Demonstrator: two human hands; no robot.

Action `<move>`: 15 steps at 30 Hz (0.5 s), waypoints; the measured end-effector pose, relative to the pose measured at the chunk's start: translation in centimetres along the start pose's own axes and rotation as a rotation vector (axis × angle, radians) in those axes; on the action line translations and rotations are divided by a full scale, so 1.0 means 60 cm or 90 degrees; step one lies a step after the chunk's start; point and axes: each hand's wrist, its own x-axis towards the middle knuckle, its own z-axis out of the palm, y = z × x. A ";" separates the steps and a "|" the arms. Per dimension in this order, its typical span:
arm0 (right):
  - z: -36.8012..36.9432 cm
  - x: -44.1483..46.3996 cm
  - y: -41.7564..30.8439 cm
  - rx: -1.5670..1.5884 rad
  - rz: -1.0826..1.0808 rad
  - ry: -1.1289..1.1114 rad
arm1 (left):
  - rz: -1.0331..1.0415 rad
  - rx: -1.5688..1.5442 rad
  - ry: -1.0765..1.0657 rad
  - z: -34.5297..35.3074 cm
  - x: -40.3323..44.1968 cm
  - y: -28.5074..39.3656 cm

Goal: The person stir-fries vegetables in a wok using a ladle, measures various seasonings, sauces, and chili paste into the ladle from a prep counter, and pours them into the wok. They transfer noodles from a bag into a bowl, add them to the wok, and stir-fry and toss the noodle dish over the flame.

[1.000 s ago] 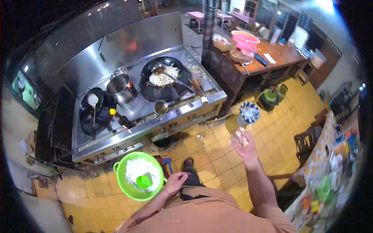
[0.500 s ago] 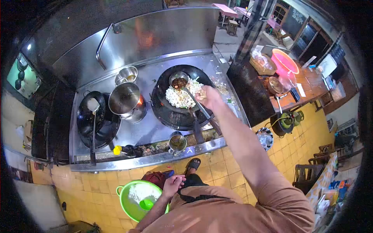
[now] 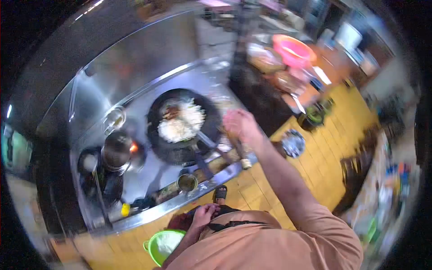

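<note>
My right hand (image 3: 243, 128) is just right of a black wok (image 3: 157, 150), smeared by motion, so I cannot tell whether its fingers hold anything. In the wok lies a heap of white food (image 3: 177, 128), perhaps rice or noodles, with dark brown sauce (image 3: 171, 112) at its upper left. A ladle (image 3: 207, 140) lies across the food, its handle slanting over the rim toward the stove's front edge, below my right hand. At my waist, my left hand (image 3: 206, 215) has its fingers curled in, with nothing seen in them. Below it stands a green basin (image 3: 150, 246) with white food.
Left of the wok stand a metal pot (image 3: 119, 150) and a second dark wok (image 3: 85, 184) with a ladle. At the stove's front are a metal cup (image 3: 186, 182) and a yellow-capped bottle (image 3: 126, 209). A pink basin (image 3: 294, 50) sits on the side table.
The view has swung. The ladle's bowl, above the wok earlier with brown contents, is now down at the food, with sauce on top. My right hand has moved away from its handle, rightward.
</note>
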 end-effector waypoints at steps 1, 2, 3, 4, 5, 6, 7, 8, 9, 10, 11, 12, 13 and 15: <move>-0.071 -0.031 0.014 -0.072 -0.020 0.030 | 0.024 0.027 0.002 0.017 0.005 0.011; -0.151 -0.072 0.034 -0.138 -0.041 0.088 | 0.009 0.031 -0.034 0.034 0.012 0.024; -0.238 -0.121 0.058 -0.113 -0.015 0.124 | -0.009 0.058 -0.085 0.044 0.027 0.029; -0.325 -0.186 0.076 -0.081 0.003 0.166 | -0.027 0.090 -0.145 0.061 0.048 0.034; -0.390 -0.264 0.089 -0.030 0.011 0.299 | -0.007 0.155 -0.182 0.089 0.056 0.057; -0.453 -0.340 0.100 0.026 0.026 0.411 | 0.023 0.206 -0.206 0.124 0.068 0.069; -0.521 -0.424 0.112 0.052 0.013 0.511 | 0.013 0.198 -0.264 0.150 0.100 0.062; -0.583 -0.505 0.129 0.073 0.014 0.589 | 0.002 0.181 -0.298 0.176 0.124 0.057; -0.644 -0.584 0.148 0.113 -0.001 0.667 | -0.014 0.214 -0.321 0.212 0.143 0.060; -0.697 -0.666 0.165 0.149 -0.011 0.736 | -0.011 0.237 -0.348 0.257 0.167 0.060; -0.717 -0.746 0.169 0.204 -0.083 0.787 | -0.029 0.271 -0.361 0.303 0.190 0.053; -0.691 -0.813 0.179 0.249 -0.158 0.836 | -0.043 0.297 -0.373 0.311 0.196 0.055; -0.717 -0.873 0.197 0.291 -0.193 0.866 | -0.045 0.317 -0.373 0.368 0.195 0.058; -0.786 -0.985 0.231 0.346 -0.233 0.901 | -0.049 0.330 -0.399 0.471 0.215 0.035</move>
